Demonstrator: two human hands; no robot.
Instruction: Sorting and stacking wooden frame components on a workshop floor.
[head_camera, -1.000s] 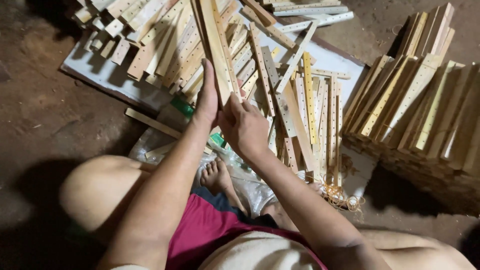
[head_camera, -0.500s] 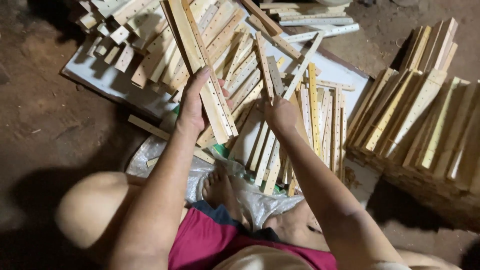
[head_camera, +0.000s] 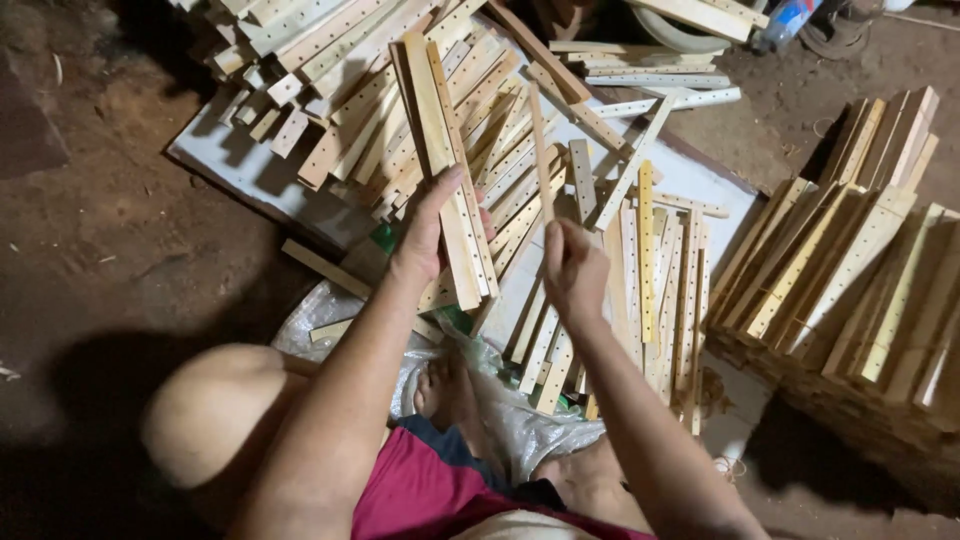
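A bare earthen floor (head_camera: 120, 240) was seen, brown and uneven, darkened by deep shadow at the lower left and along the right edge. A pale flat sheet (head_camera: 235, 170) had been laid on the ground at the upper left, and crumpled clear plastic sheeting (head_camera: 330, 310) lay nearer the lower middle. At the top right, a curved pale rim (head_camera: 680, 35) and a plastic bottle (head_camera: 790, 20) were partly visible. The scene was lit from above, unevenly, with the corners left dim. No walls or windows were shown.
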